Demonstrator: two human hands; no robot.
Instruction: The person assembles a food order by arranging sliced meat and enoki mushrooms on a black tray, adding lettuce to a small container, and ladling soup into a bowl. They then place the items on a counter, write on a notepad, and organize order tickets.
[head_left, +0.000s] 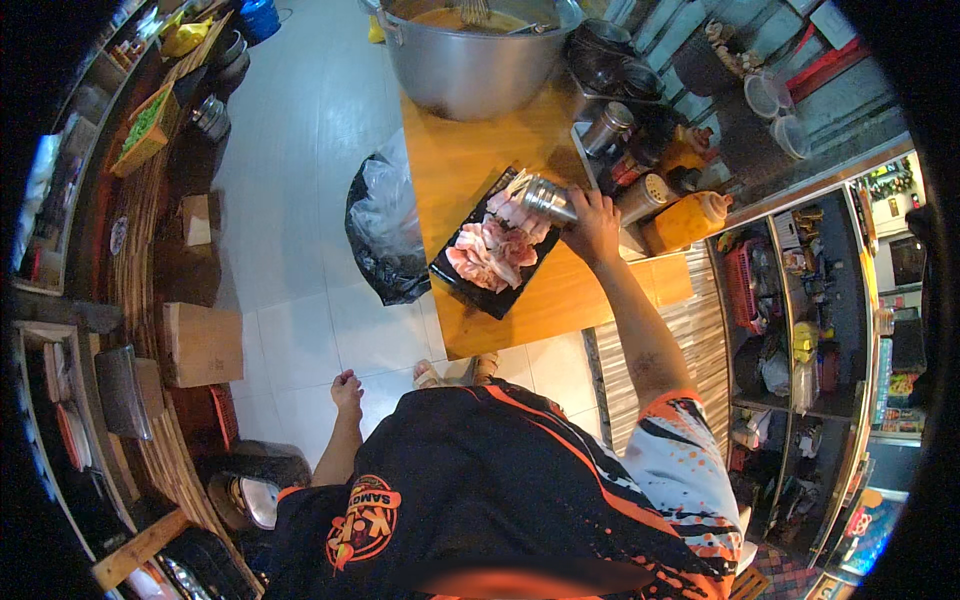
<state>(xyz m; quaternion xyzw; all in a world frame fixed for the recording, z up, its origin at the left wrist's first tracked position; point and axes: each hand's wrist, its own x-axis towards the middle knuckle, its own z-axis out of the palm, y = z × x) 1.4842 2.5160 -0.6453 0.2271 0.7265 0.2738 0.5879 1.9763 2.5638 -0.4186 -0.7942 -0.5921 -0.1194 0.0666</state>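
My right hand grips a metal shaker, tipped on its side with its far end above a black tray. Slices of raw meat lie on the tray, and pale skewer sticks show at its upper end. Whether anything falls from the shaker cannot be made out. The tray rests on a wooden table near its left edge. Away from the table, my left hand hangs low over the tiled floor with its fingers curled and nothing visible in it.
A large metal pot of brown liquid stands at the table's far end. Along the right are another shaker, a sauce bottle and a steel canister. A black plastic bag sits left of the table; cardboard box farther left.
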